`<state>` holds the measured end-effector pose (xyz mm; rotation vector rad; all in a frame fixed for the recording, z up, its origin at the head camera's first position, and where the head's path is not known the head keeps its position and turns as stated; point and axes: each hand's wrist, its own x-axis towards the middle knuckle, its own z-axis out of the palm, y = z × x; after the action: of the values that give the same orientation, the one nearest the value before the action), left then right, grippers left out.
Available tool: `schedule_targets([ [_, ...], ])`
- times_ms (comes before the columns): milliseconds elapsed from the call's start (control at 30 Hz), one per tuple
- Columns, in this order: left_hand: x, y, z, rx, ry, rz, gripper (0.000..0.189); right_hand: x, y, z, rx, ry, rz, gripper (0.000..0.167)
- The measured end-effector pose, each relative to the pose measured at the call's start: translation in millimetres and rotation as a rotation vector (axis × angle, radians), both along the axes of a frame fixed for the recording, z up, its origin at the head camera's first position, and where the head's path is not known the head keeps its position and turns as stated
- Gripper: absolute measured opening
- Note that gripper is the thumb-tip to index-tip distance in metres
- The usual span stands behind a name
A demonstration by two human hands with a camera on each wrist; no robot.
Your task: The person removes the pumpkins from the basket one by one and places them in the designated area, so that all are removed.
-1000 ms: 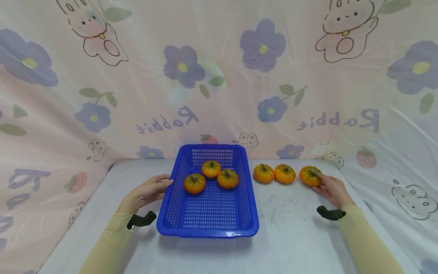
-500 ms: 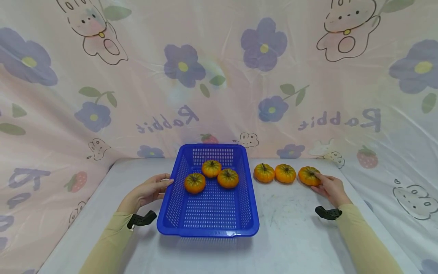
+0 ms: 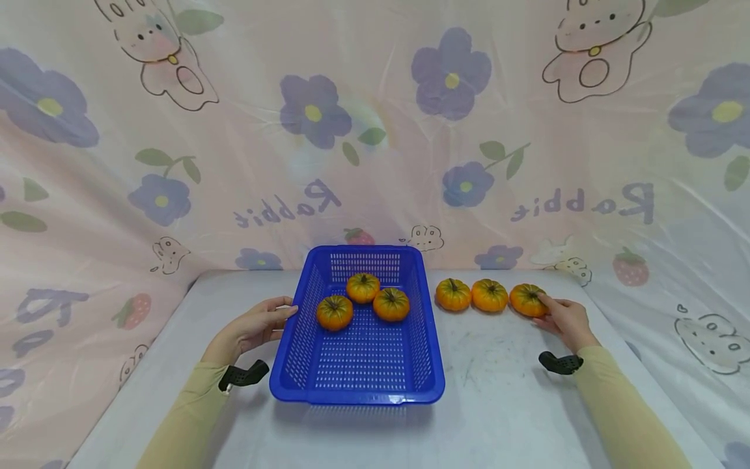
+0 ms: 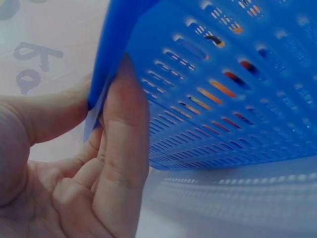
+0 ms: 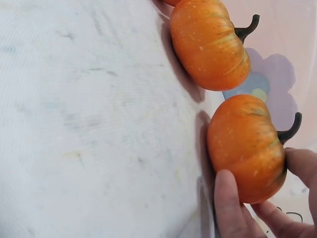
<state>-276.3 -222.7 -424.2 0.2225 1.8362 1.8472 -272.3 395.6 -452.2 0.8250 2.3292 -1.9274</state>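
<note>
My left hand (image 3: 253,330) pinches the left rim of a blue plastic basket (image 3: 356,396), thumb over the rim and fingers beneath it, as the left wrist view (image 4: 121,119) shows. Inside the basket, toward its back, sit three small orange-green pumpkins, among them a front-left pumpkin (image 3: 334,313). My right hand (image 3: 569,322) holds another small pumpkin (image 5: 247,148) at the right, its thumb by the dark stem and fingers along the side. To that pumpkin's left, a middle pumpkin (image 3: 489,296) and a further pumpkin (image 3: 453,295) sit side by side on the table.
The white table (image 3: 492,404) carries faint smudges to the basket's right. A pale curtain (image 3: 375,163) with rabbits and purple flowers hangs behind the table and along its sides. Black wrist mounts (image 3: 243,376) sit on both sleeves.
My right hand has shifted its pumpkin slightly left, narrowing the gap to the middle pumpkin. My left hand keeps its grip on the basket, which has not visibly moved.
</note>
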Motion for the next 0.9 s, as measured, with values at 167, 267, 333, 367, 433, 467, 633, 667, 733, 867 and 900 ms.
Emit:
schedule_targets([
  [167,0.1,-0.2,-0.2,0.0,-0.002,0.0,0.034,0.8,0.7,1.9,0.003,-0.01,0.007,0.078],
  [267,-0.3,-0.7,-0.9,-0.001,0.0,-0.002,0.035,1.1,1.0,3.9,-0.011,-0.007,0.015,0.081],
  [333,-0.6,-0.9,-1.2,-0.004,0.001,-0.003,0.036,1.4,0.8,5.2,-0.03,-0.002,0.018,0.082],
  [367,-0.8,-1.0,-1.3,-0.005,0.0,-0.002,0.037,1.5,0.7,5.6,-0.04,0.002,0.019,0.082],
  [433,-1.0,-0.9,-1.4,-0.008,-0.001,0.002,0.037,2.4,0.2,7.0,-0.045,-0.003,0.021,0.082],
  [467,-1.1,-0.7,-1.3,-0.009,-0.002,0.003,0.037,3.0,0.2,7.5,-0.047,-0.004,0.024,0.081],
  [633,-1.0,0.8,-0.4,-0.019,0.002,0.002,0.039,6.6,2.1,10.5,-0.043,0.008,0.075,0.069],
  [667,-0.8,0.9,-0.3,-0.02,0.003,0.002,0.039,7.5,2.7,11.5,-0.036,0.013,0.086,0.067],
  [733,-0.4,0.9,0.1,-0.02,0.005,0.005,0.039,9.5,4.4,13.3,-0.004,0.014,0.099,0.064],
  [867,-0.1,-0.2,0.1,-0.012,0.014,-0.005,0.039,12.5,8.8,15.8,0.045,0.008,0.092,0.063],
  [900,-0.1,-0.4,-0.1,-0.01,0.016,-0.007,0.039,11.2,12.3,13.6,0.049,0.009,0.083,0.063],
])
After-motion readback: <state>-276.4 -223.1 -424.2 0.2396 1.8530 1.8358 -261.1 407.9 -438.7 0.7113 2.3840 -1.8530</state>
